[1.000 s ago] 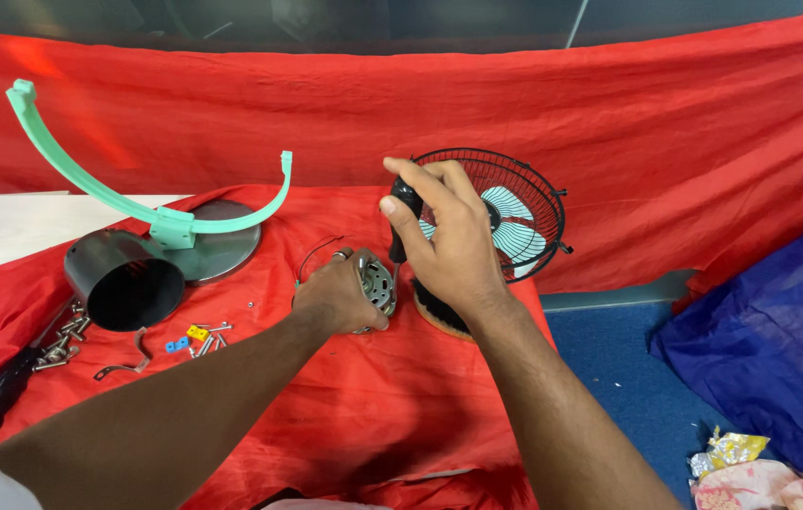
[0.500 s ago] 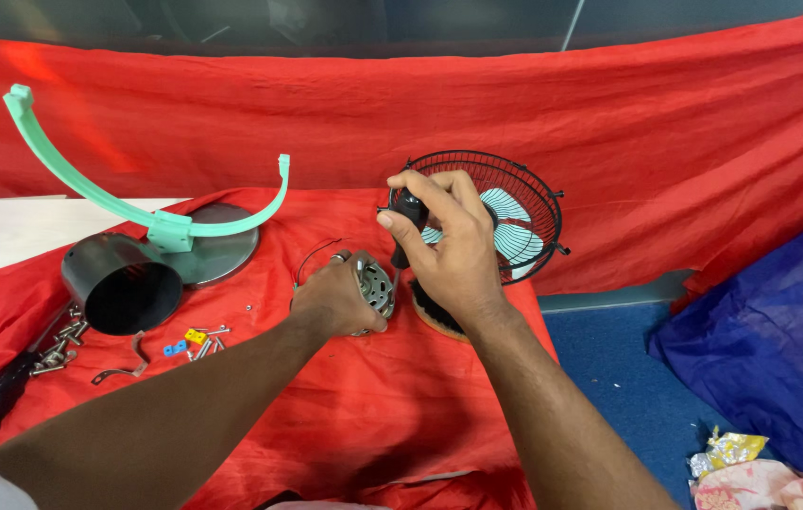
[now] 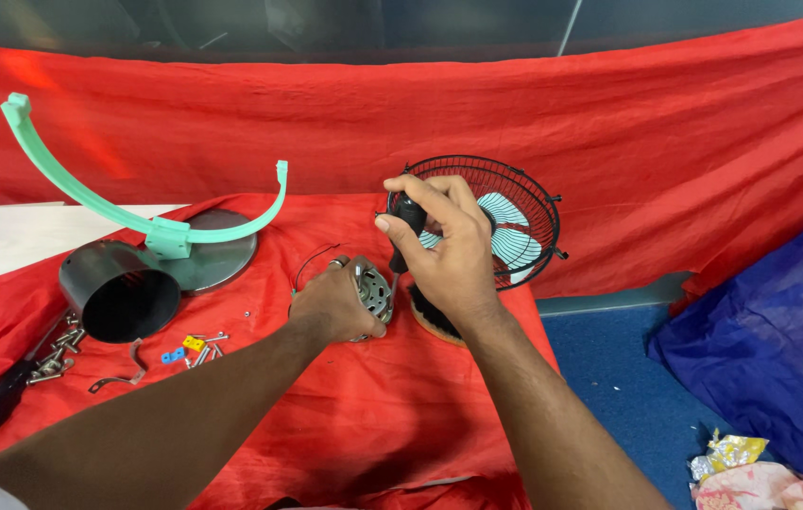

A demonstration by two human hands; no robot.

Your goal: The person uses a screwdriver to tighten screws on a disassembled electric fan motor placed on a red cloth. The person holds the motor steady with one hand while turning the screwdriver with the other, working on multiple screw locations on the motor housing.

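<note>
My left hand [image 3: 331, 304] grips a small metal fan motor [image 3: 372, 288] resting on the red cloth [image 3: 373, 416]. My right hand [image 3: 449, 250] is closed around the black handle of a screwdriver [image 3: 408, 224], held upright with its tip down at the motor. Just behind my right hand stands a black wire fan guard [image 3: 524, 203] with pale green blades [image 3: 513, 231] inside it.
At the left a green curved bracket [image 3: 90, 198] rises from a round grey base [image 3: 222, 250]. A black cylindrical housing [image 3: 118, 288] lies in front of it. Loose screws [image 3: 52, 354] and small coloured parts [image 3: 184, 348] lie nearby. Blue cloth [image 3: 770, 340] and crumpled wrappers [image 3: 751, 472] are at the right.
Both hands stay at the motor; my right hand has shifted slightly on the screwdriver handle. Nothing else has moved.
</note>
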